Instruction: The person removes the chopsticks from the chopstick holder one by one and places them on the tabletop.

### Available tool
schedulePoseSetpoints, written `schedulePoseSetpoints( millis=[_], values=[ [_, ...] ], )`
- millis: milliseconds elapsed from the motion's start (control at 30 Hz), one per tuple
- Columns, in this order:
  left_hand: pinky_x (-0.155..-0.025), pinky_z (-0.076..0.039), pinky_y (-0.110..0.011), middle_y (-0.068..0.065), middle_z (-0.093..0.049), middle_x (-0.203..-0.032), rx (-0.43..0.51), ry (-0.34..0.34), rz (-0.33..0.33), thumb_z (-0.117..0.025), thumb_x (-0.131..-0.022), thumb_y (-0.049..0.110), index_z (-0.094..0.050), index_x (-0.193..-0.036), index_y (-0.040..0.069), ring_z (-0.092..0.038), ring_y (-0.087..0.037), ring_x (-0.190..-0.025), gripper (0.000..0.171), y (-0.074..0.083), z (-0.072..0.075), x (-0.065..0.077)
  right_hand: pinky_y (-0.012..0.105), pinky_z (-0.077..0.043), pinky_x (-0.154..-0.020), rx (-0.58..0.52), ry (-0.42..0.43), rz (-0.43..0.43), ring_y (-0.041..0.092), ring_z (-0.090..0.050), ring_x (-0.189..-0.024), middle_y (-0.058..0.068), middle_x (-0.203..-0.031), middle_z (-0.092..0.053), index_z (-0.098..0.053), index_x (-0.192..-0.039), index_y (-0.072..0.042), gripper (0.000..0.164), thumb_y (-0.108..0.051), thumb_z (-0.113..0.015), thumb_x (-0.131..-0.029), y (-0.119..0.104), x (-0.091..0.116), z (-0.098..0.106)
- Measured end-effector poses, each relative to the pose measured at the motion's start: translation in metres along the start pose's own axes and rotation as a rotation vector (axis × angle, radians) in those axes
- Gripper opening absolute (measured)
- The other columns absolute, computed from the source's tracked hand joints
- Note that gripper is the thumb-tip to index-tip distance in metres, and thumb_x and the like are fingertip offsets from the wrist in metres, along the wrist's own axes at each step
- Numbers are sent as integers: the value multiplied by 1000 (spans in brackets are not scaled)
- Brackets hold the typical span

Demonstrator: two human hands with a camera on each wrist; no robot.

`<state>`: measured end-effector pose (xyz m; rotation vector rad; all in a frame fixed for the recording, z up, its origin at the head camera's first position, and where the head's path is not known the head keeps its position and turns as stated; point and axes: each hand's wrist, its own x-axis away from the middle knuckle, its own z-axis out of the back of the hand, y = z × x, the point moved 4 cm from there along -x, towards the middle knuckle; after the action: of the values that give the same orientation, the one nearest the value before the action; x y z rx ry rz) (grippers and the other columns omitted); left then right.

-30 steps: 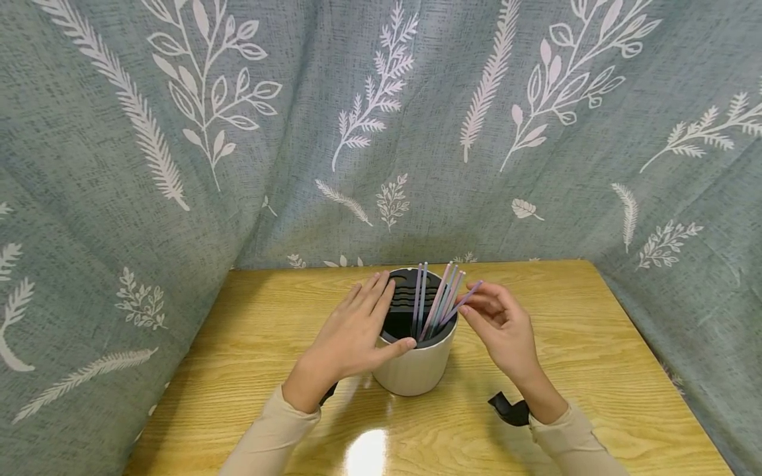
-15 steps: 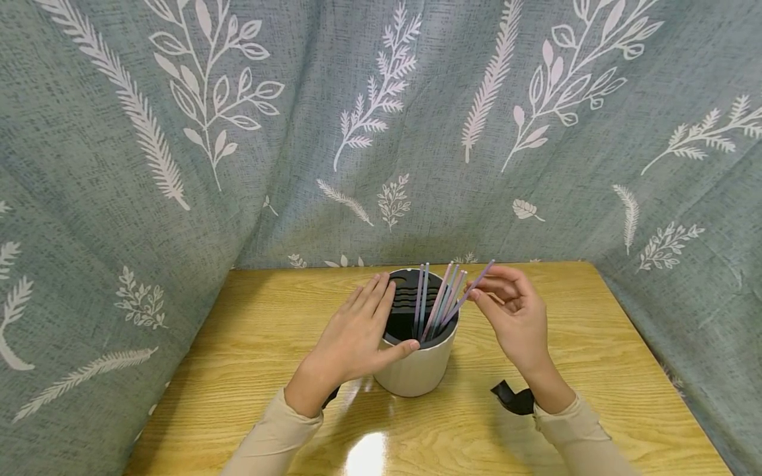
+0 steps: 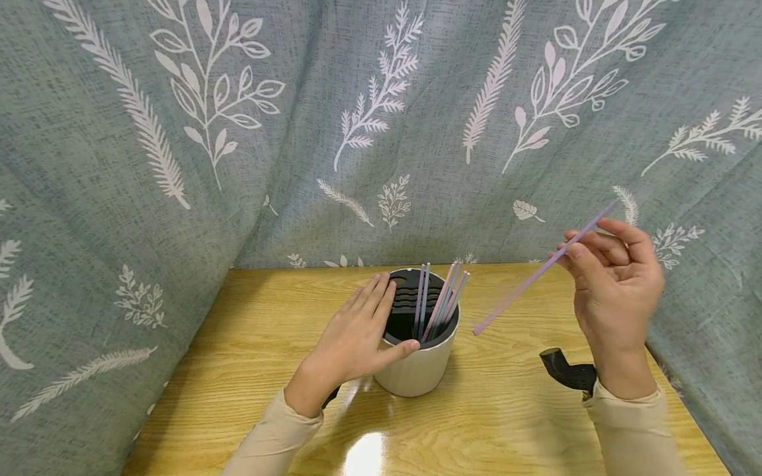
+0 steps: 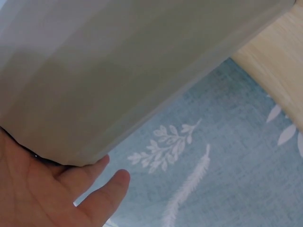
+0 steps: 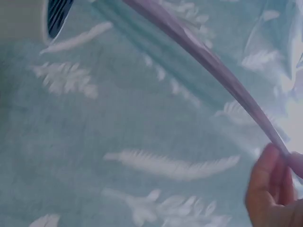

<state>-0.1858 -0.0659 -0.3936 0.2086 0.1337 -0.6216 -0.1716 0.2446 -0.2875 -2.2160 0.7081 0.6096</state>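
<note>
A white round holder (image 3: 412,373) with a black slotted insert (image 3: 407,291) stands on the wooden table. Several pink, blue and purple straws (image 3: 440,304) lean upright in its open compartment. My left hand (image 3: 355,330) rests across the left side of the rim, fingers straight and thumb along the front edge. In the left wrist view its palm touches the rim, beside the holder's wall (image 4: 109,71). My right hand (image 3: 616,284) pinches a long purple straw (image 3: 524,285) between thumb and fingers, in the air right of the holder. The straw slants, lower end towards the holder.
The wooden table (image 3: 250,370) carries the holder. A blue-green curtain (image 3: 297,132) with white leaf prints hangs behind and at both sides. A black wrist-worn device (image 3: 568,371) juts out from my right wrist.
My right hand has drawn the purple straw out of the holder and carried it up and to the right. My left hand stays on the rim, and the other straws stand almost as before.
</note>
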Motion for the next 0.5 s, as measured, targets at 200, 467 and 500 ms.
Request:
schedulePoseSetpoints(
  millis=[200, 467, 500],
  values=[
    [-120, -14, -41, -13, -8, -166, -2, -4, 7, -24, -91, 83, -15, -160, 2, -7, -26, -152, 106, 0, 1, 1, 33, -58, -77, 420, -74, -341, 26, -71, -90, 15, -100, -72, -49, -133, 10, 42, 16, -59, -93, 33, 6, 53],
    [-120, -16, -43, -14, -9, -166, 0, 8, -1, -25, -92, 82, -16, -160, 2, -9, -28, -152, 106, 1, 1, 0, 36, -57, -84, 963, -225, -760, 25, -69, -99, 26, -119, -63, -38, -145, 7, 55, -6, -65, -98, 114, 37, 136],
    [-120, -16, -43, -14, -9, -166, 1, 10, -3, -25, -92, 82, -16, -159, 1, -10, -28, -152, 105, 1, 1, 0, 37, -57, -84, 974, -230, -791, 28, -68, -101, 30, -121, -61, -37, -145, 9, 55, -5, -64, -99, 122, 40, 144]
  ],
)
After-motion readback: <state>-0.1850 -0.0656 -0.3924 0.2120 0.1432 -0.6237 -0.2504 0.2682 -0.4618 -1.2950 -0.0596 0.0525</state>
